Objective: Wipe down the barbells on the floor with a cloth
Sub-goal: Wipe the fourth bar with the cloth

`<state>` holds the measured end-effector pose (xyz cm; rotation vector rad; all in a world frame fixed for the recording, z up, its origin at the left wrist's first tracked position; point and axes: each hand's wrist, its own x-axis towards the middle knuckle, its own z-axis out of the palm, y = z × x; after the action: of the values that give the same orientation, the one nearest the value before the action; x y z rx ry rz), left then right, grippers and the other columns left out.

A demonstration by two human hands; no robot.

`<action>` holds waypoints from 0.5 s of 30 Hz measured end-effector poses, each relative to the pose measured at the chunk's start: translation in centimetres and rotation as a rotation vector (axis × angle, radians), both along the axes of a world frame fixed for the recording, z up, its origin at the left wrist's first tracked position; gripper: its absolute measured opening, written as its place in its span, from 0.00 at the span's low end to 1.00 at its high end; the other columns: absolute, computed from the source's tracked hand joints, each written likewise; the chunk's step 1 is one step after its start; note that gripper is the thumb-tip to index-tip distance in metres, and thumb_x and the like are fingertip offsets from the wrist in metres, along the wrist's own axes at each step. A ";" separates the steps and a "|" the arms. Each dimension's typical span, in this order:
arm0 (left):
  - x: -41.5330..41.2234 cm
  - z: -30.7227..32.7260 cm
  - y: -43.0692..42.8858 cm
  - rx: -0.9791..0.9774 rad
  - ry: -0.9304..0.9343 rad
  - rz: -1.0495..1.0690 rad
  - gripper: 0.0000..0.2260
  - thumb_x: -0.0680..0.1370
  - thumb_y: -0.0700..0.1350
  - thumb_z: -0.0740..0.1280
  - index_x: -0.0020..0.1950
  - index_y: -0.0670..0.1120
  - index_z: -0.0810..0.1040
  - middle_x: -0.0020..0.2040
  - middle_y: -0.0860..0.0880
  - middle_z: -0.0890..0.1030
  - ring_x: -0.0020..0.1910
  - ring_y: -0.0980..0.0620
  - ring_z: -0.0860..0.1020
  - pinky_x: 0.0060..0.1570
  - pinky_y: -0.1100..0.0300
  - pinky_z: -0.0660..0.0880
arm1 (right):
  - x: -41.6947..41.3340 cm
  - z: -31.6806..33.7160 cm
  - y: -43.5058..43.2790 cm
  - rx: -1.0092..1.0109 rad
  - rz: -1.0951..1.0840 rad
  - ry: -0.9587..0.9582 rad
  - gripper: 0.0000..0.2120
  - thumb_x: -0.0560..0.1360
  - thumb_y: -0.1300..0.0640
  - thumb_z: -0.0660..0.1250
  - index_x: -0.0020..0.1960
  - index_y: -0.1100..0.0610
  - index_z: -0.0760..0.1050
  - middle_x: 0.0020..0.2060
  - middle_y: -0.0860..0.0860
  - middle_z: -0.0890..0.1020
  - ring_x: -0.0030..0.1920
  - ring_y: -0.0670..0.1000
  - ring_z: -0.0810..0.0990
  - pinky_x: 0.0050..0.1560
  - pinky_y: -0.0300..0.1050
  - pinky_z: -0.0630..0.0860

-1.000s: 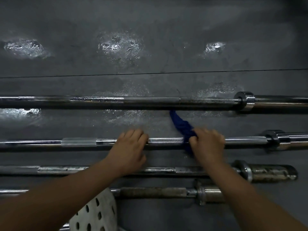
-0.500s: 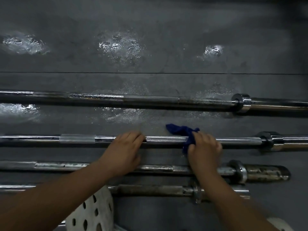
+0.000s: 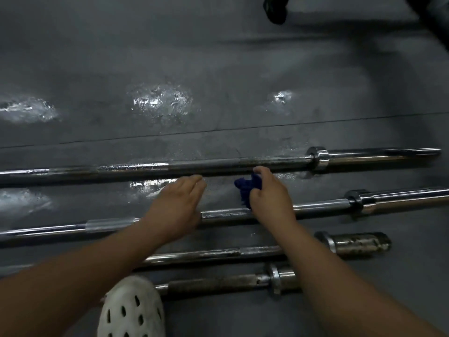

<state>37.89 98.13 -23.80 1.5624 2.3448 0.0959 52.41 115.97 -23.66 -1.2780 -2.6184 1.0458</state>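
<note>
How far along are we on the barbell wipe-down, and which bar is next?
Done: cannot tell; no bar looks clearly cleaned. In hand: the right hand grips the blue cloth between the farthest barbell and the second barbell; the left hand reaches out flat. Left: probably the two rusty nearer barbells.

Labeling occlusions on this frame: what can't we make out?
- Head view, left ends of the barbells: cut off by the frame edge.
- Second bar: hidden in parts under both hands, left and right.
- Cloth: mostly inside the right hand.
- Black object, top edge: cropped, unidentifiable.
</note>
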 end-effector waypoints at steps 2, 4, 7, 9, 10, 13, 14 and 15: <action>-0.3 3.7 1.4 0.011 0.071 -0.005 0.30 0.72 0.48 0.67 0.73 0.41 0.69 0.73 0.41 0.70 0.67 0.39 0.72 0.66 0.47 0.70 | 0.1 2.7 0.0 0.104 0.079 0.027 0.23 0.73 0.63 0.62 0.67 0.55 0.71 0.60 0.55 0.75 0.59 0.56 0.71 0.58 0.46 0.70; -0.2 7.7 2.4 0.006 0.091 0.007 0.31 0.76 0.50 0.66 0.78 0.44 0.62 0.78 0.44 0.62 0.73 0.42 0.66 0.70 0.50 0.64 | 0.5 5.7 0.0 0.137 0.108 0.042 0.19 0.74 0.62 0.64 0.65 0.57 0.72 0.59 0.55 0.74 0.61 0.55 0.69 0.57 0.44 0.66; 0.1 13.9 3.2 0.024 0.124 -0.017 0.33 0.78 0.52 0.66 0.80 0.46 0.57 0.80 0.47 0.56 0.75 0.44 0.62 0.71 0.50 0.65 | 1.7 10.6 -0.1 0.192 0.138 0.092 0.17 0.75 0.60 0.66 0.64 0.56 0.73 0.59 0.54 0.74 0.61 0.55 0.70 0.53 0.45 0.68; 0.3 18.0 3.4 0.028 0.170 -0.039 0.34 0.78 0.52 0.66 0.80 0.47 0.56 0.80 0.47 0.56 0.76 0.44 0.61 0.71 0.51 0.65 | 2.4 13.7 -0.4 0.243 0.163 0.134 0.17 0.75 0.61 0.66 0.63 0.55 0.73 0.59 0.54 0.74 0.60 0.55 0.71 0.51 0.45 0.69; 0.5 19.9 3.3 0.027 0.186 -0.033 0.34 0.78 0.52 0.66 0.80 0.47 0.57 0.79 0.48 0.56 0.75 0.44 0.62 0.70 0.52 0.65 | 2.8 15.1 -0.5 0.274 0.173 0.157 0.16 0.75 0.62 0.65 0.62 0.55 0.74 0.59 0.54 0.74 0.60 0.56 0.72 0.51 0.46 0.69; 1.8 24.3 2.9 0.039 0.223 0.017 0.33 0.77 0.53 0.67 0.79 0.47 0.58 0.78 0.48 0.58 0.73 0.42 0.65 0.69 0.50 0.67 | 3.4 18.7 -1.0 0.338 0.189 0.214 0.15 0.74 0.61 0.66 0.61 0.55 0.74 0.57 0.54 0.73 0.59 0.56 0.71 0.51 0.49 0.73; 2.3 25.2 2.7 0.042 0.238 0.034 0.33 0.77 0.53 0.67 0.78 0.47 0.59 0.78 0.48 0.59 0.72 0.42 0.65 0.68 0.49 0.68 | 3.5 19.5 -1.3 0.349 0.190 0.228 0.16 0.75 0.61 0.66 0.62 0.55 0.74 0.58 0.54 0.73 0.60 0.56 0.71 0.52 0.50 0.73; 2.9 25.5 2.5 0.038 0.244 0.054 0.32 0.77 0.53 0.67 0.78 0.46 0.59 0.77 0.48 0.59 0.72 0.42 0.66 0.67 0.48 0.68 | 3.5 20.1 -1.6 0.355 0.189 0.239 0.16 0.75 0.61 0.66 0.62 0.54 0.74 0.58 0.54 0.73 0.60 0.56 0.70 0.53 0.51 0.74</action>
<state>40.77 100.66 1.72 1.6082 2.5855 -0.0404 55.93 114.38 -3.61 -0.7930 -2.6177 0.6576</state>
